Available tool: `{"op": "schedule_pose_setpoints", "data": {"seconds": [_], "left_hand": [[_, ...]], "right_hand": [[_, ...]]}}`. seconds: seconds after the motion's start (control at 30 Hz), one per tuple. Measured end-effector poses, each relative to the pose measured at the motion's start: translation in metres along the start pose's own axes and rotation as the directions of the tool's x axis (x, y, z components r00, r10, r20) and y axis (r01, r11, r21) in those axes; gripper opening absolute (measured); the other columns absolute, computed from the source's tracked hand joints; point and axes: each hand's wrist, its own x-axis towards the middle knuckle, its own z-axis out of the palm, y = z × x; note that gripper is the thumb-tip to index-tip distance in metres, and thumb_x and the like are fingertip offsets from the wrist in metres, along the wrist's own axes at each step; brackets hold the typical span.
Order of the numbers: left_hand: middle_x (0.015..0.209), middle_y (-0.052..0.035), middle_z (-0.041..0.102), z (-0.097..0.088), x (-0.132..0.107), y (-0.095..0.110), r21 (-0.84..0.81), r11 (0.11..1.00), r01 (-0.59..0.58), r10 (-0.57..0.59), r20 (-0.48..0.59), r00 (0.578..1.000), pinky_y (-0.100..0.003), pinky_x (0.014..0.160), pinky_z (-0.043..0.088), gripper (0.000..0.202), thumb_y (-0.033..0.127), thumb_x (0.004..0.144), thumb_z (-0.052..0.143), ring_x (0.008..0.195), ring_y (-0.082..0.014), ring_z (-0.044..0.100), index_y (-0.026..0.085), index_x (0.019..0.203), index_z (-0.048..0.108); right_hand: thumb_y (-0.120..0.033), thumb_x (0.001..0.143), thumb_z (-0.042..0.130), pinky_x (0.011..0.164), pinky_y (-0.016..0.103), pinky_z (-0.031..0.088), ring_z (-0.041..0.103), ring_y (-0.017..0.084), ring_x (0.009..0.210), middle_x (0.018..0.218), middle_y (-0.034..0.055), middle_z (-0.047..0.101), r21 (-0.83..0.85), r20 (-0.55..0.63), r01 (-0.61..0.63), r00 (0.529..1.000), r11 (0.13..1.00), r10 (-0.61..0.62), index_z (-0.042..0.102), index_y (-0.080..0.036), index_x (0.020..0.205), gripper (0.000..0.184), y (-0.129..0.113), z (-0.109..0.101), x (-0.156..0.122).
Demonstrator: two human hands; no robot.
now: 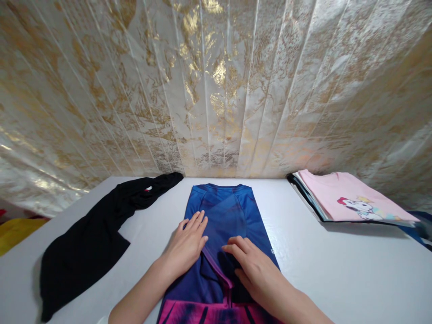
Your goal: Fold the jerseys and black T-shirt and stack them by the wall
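Observation:
A blue shirt, shading to purple and pink near me, lies face down or folded in the middle of the table; I cannot tell which. Its sides are turned in to make a long narrow shape. One sleeve with a purple-pink edge lies slantwise over the body. My left hand rests flat on the shirt's left side, fingers stretched out. Over the right side is my right hand, its fingers bent and touching the fabric, the thumb apart from them. A dark shadow lies under its palm.
A black garment is spread loosely along the left of the white table. At the back right sits a stack of folded clothes, a pink shirt with a cartoon dog on top. Yellow cloth shows at far left. A gold-patterned curtain hangs behind.

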Motion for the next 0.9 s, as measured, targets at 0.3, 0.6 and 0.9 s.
{"op": "schedule_pose_setpoints", "data": {"seconds": [0.3, 0.6, 0.9], "left_hand": [[0.155, -0.0115, 0.015, 0.001, -0.005, 0.018, -0.137, 0.987, -0.086, 0.094, 0.055, 0.994, -0.044, 0.113, 0.023, 0.065, 0.052, 0.096, 0.036, 0.144, -0.0236, 0.015, 0.015, 0.149, 0.023], [0.156, -0.0086, 0.014, -0.001, 0.000, 0.014, -0.124, 0.990, -0.062, 0.073, 0.088, 0.993, -0.045, 0.115, 0.020, 0.066, 0.056, 0.097, 0.030, 0.144, -0.0229, 0.013, 0.016, 0.149, 0.022], [0.155, -0.0085, 0.018, 0.010, 0.002, 0.003, -0.081, 0.995, -0.062, 0.062, 0.000, 0.998, -0.045, 0.114, 0.022, 0.066, 0.056, 0.096, 0.032, 0.143, -0.0240, 0.016, 0.018, 0.149, 0.023]], "right_hand": [[-0.017, 0.089, 0.044, 0.109, 0.049, 0.033, 0.029, 0.027, 0.140, 0.151, 0.0132, 0.033, -0.147, -0.007, -0.096, 0.995, 0.984, 0.096, 0.042, -0.015, 0.140, 0.052, 0.009, 0.021, 0.006], [-0.018, 0.089, 0.043, 0.113, 0.047, 0.028, 0.019, 0.024, 0.143, 0.155, 0.0095, 0.020, -0.235, -0.024, -0.104, 0.995, 0.966, 0.101, 0.033, -0.017, 0.146, 0.058, 0.013, 0.026, 0.003], [-0.047, 0.090, 0.049, 0.113, 0.055, 0.024, 0.008, 0.031, 0.144, 0.155, 0.0132, 0.012, -0.201, 0.066, -0.107, 0.990, 0.974, 0.123, 0.025, -0.013, 0.148, 0.072, 0.008, 0.032, 0.000]]}}
